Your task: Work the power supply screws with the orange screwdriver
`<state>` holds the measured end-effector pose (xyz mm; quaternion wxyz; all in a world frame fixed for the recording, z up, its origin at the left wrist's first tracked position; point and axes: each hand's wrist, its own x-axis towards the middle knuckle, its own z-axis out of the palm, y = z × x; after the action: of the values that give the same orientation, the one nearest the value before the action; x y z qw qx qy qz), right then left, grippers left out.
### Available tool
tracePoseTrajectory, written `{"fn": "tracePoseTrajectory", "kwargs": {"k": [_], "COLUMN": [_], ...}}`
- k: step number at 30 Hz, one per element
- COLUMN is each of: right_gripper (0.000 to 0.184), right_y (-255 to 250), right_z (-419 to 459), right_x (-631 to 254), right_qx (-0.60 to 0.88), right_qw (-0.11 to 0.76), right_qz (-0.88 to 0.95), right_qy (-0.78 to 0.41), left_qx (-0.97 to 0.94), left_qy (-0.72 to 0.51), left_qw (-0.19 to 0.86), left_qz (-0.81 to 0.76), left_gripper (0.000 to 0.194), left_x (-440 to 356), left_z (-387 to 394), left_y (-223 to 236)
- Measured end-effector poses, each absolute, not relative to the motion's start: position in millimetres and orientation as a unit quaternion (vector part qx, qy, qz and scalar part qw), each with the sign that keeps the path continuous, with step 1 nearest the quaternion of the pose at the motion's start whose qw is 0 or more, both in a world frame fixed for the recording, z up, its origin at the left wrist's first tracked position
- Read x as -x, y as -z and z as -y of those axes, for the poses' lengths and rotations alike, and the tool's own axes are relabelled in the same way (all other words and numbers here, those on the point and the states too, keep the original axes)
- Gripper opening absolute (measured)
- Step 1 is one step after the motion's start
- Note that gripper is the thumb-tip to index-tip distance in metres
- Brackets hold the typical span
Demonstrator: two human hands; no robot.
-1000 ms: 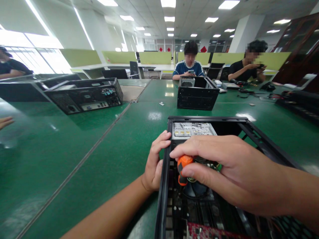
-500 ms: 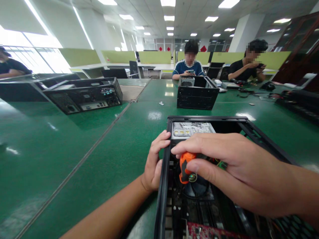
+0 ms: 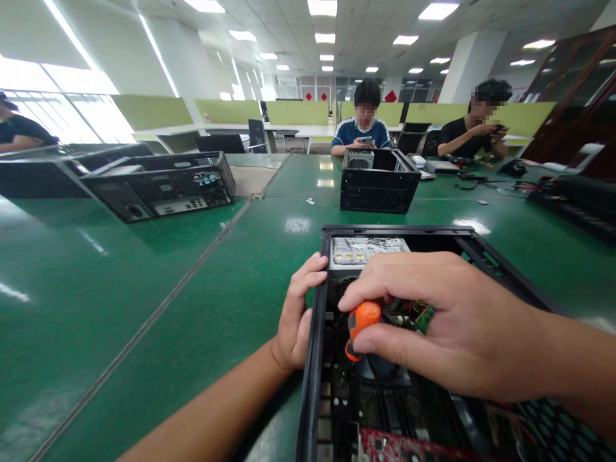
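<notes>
An open black computer case lies before me on the green table. My right hand reaches over it, thumb and fingers closed on the orange and black handle of a screwdriver. The handle points up over a dark round fan; its shaft and tip are hidden. My left hand grips the case's left edge, fingertips over the rim. Inside, a silver power supply sits at the far left corner and a red circuit board at the near end.
A second case stands farther back, and another case lies at the left. Cables and electronic parts are at the right. A person sits opposite with a phone; another person sits to the right, a third at far left.
The fingers and thumb of my right hand have shifted around the screwdriver handle, and the handle's tilt has changed slightly. My left hand keeps its place on the case edge.
</notes>
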<state>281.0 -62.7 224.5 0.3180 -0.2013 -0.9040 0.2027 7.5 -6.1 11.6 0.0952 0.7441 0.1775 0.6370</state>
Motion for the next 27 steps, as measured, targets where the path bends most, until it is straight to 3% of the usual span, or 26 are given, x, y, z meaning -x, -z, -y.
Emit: {"fn": "tracePoseTrajectory", "kwargs": {"k": [5,13,18,23,27], "right_gripper": [0.039,0.006,0.01,0.014,0.016], "right_y": [-219.8,-219.2,-228.3,-236.4,-239.8], "right_z": [66.5,64.8,66.1,66.7,65.0], "right_x": [-283.0,-278.2,-285.9,-311.3,-323.1], "right_qx": [0.202,0.179,0.198,0.277,0.29], "right_qw": [0.318,0.324,0.321,0.407,0.395], "right_qz": [0.906,0.9,0.897,0.842,0.837], "right_qy": [-0.194,-0.232,-0.231,-0.219,-0.244], "left_qx": [-0.744,-0.749,-0.744,-0.751,-0.751], "left_qy": [-0.627,-0.637,-0.637,-0.629,-0.629], "left_qw": [0.117,0.097,0.099,0.085,0.078], "left_qz": [-0.199,-0.154,-0.174,-0.182,-0.184], "left_gripper": [0.054,0.056,0.056,0.055,0.055], "left_x": [-7.3,-8.7,-9.1,-8.8,-7.5], "left_z": [8.3,7.2,6.4,8.0,7.0], "left_y": [-2.6,-17.2,-15.1,-14.9,-15.1]}}
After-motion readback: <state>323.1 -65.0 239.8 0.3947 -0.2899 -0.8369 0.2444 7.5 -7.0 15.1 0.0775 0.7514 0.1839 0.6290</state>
